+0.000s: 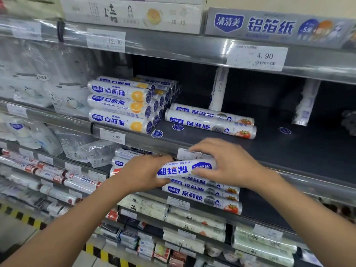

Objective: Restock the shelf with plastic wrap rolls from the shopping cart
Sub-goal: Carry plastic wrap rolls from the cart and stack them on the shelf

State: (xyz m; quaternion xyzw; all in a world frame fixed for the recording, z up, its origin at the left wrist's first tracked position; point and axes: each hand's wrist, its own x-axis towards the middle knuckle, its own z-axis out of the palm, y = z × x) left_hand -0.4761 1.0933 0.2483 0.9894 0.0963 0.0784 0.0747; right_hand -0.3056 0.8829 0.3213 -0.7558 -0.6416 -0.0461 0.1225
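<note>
You hold one plastic wrap roll (pixel 179 169) level in front of you with both hands, its blue lettering upside down to you. Your left hand (pixel 142 175) wraps around the roll's left end, fingers curled tightly about it. Your right hand (pixel 229 164) covers the right end, fingers arched over the top and thumb pressed against the near side. The roll hangs in the air just in front of the edge of the dark middle shelf (pixel 289 149), not resting on anything.

On that shelf, two matching tomato-labelled rolls (pixel 210 124) lie side by side, touching. To their left is a stack of orange-labelled rolls (pixel 119 105), several high. An upright roll (pixel 218 89) leans at the back. Below your hands, more tomato rolls (pixel 202 196) lie piled on the lower shelf. Above, a price label (pixel 256 57) reads 4.90, under a blue-lettered foil box (pixel 269 26).
</note>
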